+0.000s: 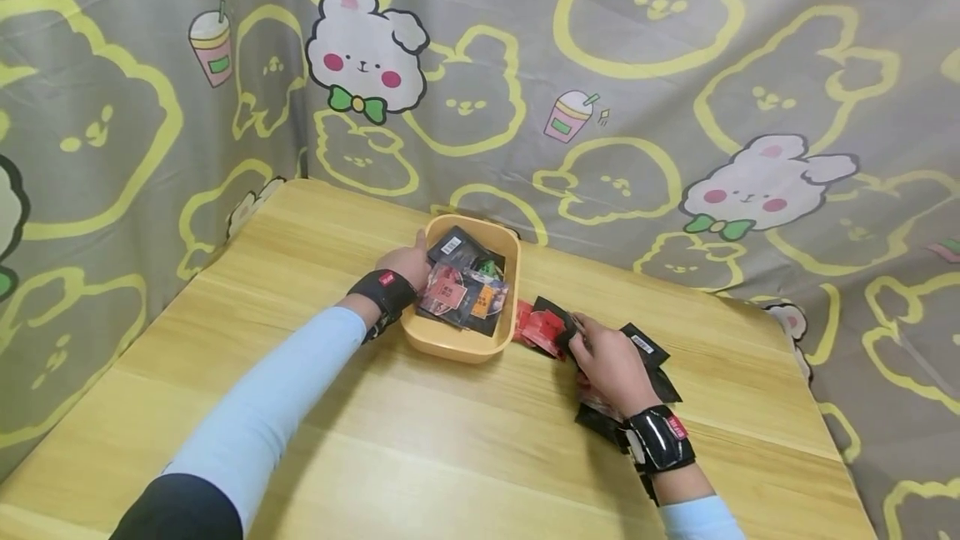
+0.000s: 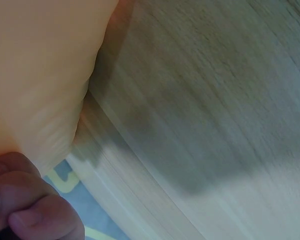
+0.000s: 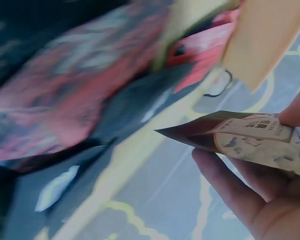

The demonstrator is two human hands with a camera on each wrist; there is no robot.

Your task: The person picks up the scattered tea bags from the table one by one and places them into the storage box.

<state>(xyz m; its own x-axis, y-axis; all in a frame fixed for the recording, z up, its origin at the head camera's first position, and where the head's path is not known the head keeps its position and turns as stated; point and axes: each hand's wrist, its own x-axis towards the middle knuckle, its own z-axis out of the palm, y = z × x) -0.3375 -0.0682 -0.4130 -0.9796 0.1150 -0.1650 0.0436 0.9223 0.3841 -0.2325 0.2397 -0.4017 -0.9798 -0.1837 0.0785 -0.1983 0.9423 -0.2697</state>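
My left hand [image 1: 405, 261] grips the left side of a yellow-orange plastic tub [image 1: 450, 351]. In the left wrist view its curled fingers [image 2: 35, 205] lie against the tub's outer wall. Several flat packets [image 1: 465, 294], dark with red and orange labels, lie overlapping inside the tub. To the right of the tub, my right hand [image 1: 611, 361] pinches one small packet [image 3: 255, 135] between thumb and fingers. That packet has a dark pointed corner and a pale printed face with lettering.
Red packets [image 1: 538, 330] lie on the wooden table [image 1: 375, 440] close to the tub's right wall. More dark packets [image 1: 652, 357] are spread beneath and beyond the right hand, partly hidden by it. A grey curtain [image 1: 480, 90] with cartoon prints hangs along the table's back and sides.
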